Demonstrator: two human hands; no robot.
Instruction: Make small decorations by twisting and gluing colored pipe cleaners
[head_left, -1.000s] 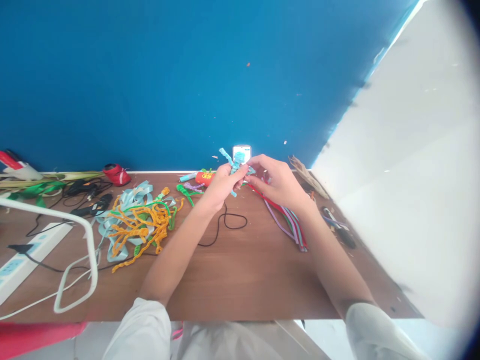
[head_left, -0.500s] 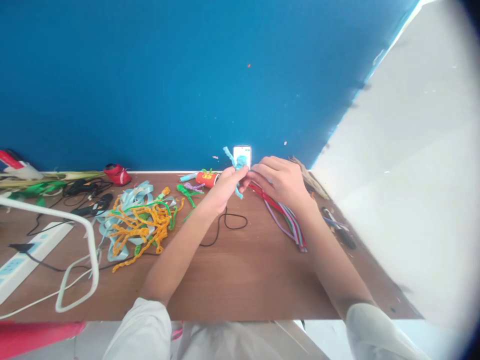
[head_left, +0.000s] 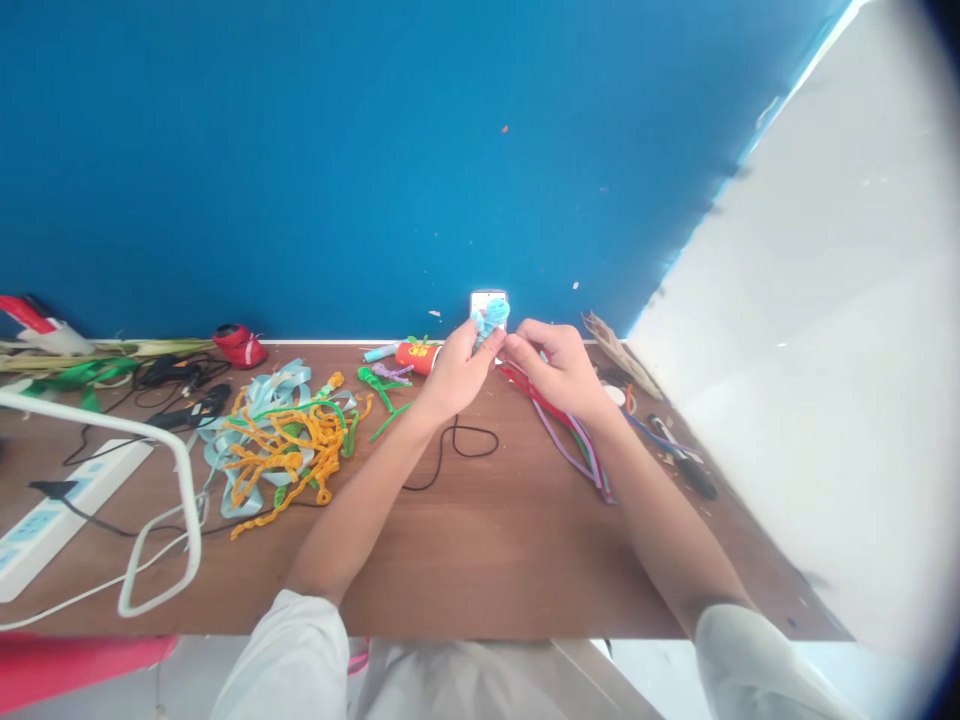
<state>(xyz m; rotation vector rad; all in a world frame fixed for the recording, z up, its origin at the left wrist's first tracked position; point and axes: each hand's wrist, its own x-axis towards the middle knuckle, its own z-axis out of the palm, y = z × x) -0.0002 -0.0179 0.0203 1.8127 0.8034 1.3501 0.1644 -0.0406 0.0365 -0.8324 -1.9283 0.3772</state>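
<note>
A light-blue fuzzy pipe-cleaner figure point(head_left: 494, 312) with a rounded, coiled top is held up in front of a phone point(head_left: 478, 299) that leans against the wall. My left hand point(head_left: 459, 375) is closed around its lower part, thumb pressed against the fingers. Close beside it, the thumb and fingers of my right hand point(head_left: 551, 365) are pinched together near the base of the figure; whatever lies between them is hidden. Red, purple and green pipe-cleaner strips point(head_left: 581, 440) lie below the right hand and wrist.
Orange pipe-cleaner pieces point(head_left: 289, 460) and light-blue ribbon point(head_left: 281, 385) are heaped on the left. Nearby are a green pipe-cleaner piece point(head_left: 379, 387), a red can point(head_left: 416, 357), a power strip point(head_left: 71, 515) and a white frame point(head_left: 191, 510). A dark-handled tool point(head_left: 694, 472) lies at right.
The blue figure has turned and moved slightly right, so its outstretched arms no longer show. My right hand's fingers have curled in more tightly. The view has shifted a little.
</note>
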